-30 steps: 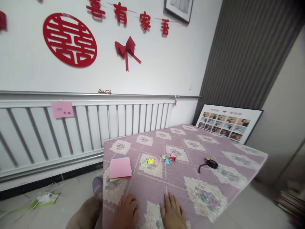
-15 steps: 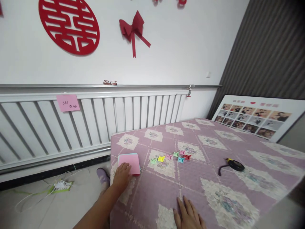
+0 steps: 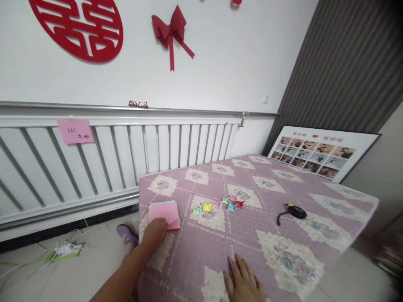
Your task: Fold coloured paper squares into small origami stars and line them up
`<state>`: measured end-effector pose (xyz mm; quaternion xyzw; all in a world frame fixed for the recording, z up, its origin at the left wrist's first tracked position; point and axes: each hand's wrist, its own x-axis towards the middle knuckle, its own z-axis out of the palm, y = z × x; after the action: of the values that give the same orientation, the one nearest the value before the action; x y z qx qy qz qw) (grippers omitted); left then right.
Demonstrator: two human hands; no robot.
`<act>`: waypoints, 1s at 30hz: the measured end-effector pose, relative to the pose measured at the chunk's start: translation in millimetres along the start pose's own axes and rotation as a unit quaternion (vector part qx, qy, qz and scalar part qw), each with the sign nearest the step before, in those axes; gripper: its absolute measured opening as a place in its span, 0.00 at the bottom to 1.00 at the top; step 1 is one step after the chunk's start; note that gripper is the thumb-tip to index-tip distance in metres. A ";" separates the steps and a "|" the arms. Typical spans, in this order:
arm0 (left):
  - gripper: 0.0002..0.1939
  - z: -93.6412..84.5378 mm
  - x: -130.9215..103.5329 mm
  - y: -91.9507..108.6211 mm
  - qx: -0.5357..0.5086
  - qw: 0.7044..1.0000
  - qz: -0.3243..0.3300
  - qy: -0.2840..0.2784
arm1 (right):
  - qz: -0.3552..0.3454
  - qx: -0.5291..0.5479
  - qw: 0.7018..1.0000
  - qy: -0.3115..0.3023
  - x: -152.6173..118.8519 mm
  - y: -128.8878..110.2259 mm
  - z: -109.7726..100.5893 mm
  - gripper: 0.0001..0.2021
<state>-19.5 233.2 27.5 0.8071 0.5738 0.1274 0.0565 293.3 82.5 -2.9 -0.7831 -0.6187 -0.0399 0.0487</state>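
My left hand [image 3: 155,234] is at the near left corner of a stack of square coloured paper. Its fingers are bunched together on the top pink paper sheet [image 3: 165,212]; the thumb is hidden. Light blue paper [image 3: 171,202] shows along the stack's far edge. My right hand [image 3: 242,279] lies palm down on the quilted cover, fingers stretched out, holding nothing. Beyond it, several small folded-paper pieces sit in a loose group, among them a yellow one [image 3: 207,207], a light green one [image 3: 197,210], a blue one [image 3: 232,207] and a red one [image 3: 239,204].
A purple floral cover [image 3: 204,247] spreads over the surface. A black and yellow tape measure [image 3: 296,212] with a strap lies to the right. Behind is a white radiator [image 3: 166,144], with glasses [image 3: 137,104] on the pipe above. A photo board [image 3: 315,153] leans at back right.
The view has turned slightly right, so everything sits further left in the picture. My left hand stays on the paper stack and my right hand stays flat on the cover.
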 end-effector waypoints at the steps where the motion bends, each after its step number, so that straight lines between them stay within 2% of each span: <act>1: 0.15 0.3 0.7 -0.6 0.001 1.000 -0.004 -0.002 | 0.000 0.000 1.000 -0.002 -0.4 -0.5 -1.5 0.27; 9: 0.14 4.1 7.6 -2.0 0.013 0.999 -0.045 -0.013 | 0.002 0.005 1.000 -0.014 -5.0 -4.9 -14.3 0.27; 16: 0.11 1.6 11.5 -1.6 0.005 0.997 -0.070 -0.012 | 0.007 -0.003 1.000 -0.025 -3.3 -5.8 -14.6 0.26; 21: 0.05 -5.8 8.0 0.5 -0.001 0.999 -0.047 -0.015 | 0.009 -0.002 1.000 -0.021 -0.1 -3.9 -7.2 0.27; 24: 0.10 -7.2 4.1 2.9 0.000 0.999 -0.034 -0.011 | 0.005 0.002 1.000 -0.005 0.5 -2.5 -3.2 0.27; 30: 0.06 -6.4 3.4 0.7 -0.018 0.999 -0.037 0.008 | 0.004 0.003 1.000 0.003 -0.3 -3.6 -5.1 0.27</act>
<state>-19.6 235.8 34.3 0.7829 0.6016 0.1421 0.0709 289.7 82.4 2.2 -0.7853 -0.6156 -0.0397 0.0532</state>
